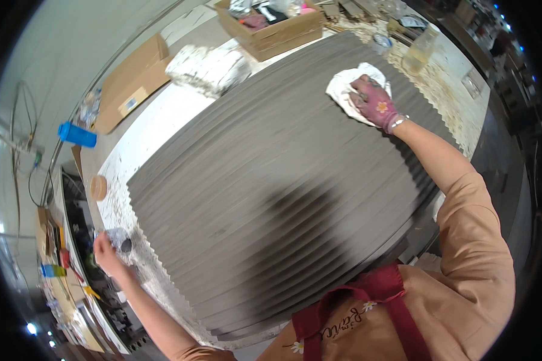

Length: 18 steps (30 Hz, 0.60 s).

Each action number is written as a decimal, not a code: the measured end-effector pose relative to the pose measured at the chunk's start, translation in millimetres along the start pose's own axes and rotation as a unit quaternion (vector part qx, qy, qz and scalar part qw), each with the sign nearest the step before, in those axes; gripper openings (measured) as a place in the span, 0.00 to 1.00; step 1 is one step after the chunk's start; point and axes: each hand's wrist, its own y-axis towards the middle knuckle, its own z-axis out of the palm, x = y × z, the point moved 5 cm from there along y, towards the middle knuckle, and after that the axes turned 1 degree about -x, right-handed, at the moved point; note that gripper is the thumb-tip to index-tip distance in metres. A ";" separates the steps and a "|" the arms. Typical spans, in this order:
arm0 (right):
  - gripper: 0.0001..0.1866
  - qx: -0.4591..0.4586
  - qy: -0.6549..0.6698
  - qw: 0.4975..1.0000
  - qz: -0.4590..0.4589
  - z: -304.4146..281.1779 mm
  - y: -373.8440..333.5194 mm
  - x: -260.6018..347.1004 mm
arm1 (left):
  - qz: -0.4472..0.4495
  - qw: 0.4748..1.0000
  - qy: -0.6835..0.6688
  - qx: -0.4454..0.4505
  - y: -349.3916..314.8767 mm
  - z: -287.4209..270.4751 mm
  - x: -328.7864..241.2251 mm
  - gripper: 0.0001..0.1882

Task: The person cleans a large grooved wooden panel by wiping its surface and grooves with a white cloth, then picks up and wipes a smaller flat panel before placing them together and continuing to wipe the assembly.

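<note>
A large grey panel (241, 162) with a ribbed surface and zigzag side edges lies in front of me. On its far right part, my right hand (374, 102), in a pink-purple glove with a flower print, presses down on a bunched white cloth (345, 90). The glove's fingers are curled over the cloth. My left hand (106, 255) is bare and hovers just past the panel's left edge. Beside it are a clear plastic item (115, 234) and a small dark round object (126, 245). Blur hides how the left fingers are set.
A cardboard box (271, 36) of mixed items stands at the back. Nearby are a white bundle (208, 70) and a flattened carton (131, 84). A blue bottle (77, 135) and a round tan container (98, 188) sit left. A clear jug (420, 50) stands among scraps at the far right.
</note>
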 end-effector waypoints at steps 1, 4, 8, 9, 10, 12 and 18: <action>0.16 0.012 0.066 0.996 0.059 -9.4 2.2 7.4 | 0.025 0.999 -0.015 0.024 -16.9 45.7 -27.9 0.11; 0.16 0.015 0.130 0.983 0.133 -18.7 -5.6 1.9 | 0.022 0.985 -0.065 0.161 -85.4 181.9 -112.8 0.08; 0.16 0.001 0.085 0.984 0.158 -33.1 -16.4 -23.2 | 0.230 0.946 -0.030 0.228 -139.7 302.1 -188.5 0.10; 0.15 -0.017 0.074 0.985 0.156 -30.5 -17.0 -25.0 | 0.247 0.942 -0.037 0.225 -150.7 321.6 -201.9 0.10; 0.15 -0.034 0.063 0.985 0.156 -28.2 -18.7 -23.9 | 0.264 0.937 -0.044 0.225 -159.3 336.6 -211.4 0.10; 0.15 -0.033 0.102 0.980 0.167 -24.8 -20.1 -22.2 | 0.272 0.932 0.000 0.238 -164.6 365.9 -208.8 0.10; 0.15 -0.042 0.147 0.972 0.180 -25.4 -22.2 -29.3 | 0.296 0.925 0.026 0.236 -181.3 404.6 -206.7 0.10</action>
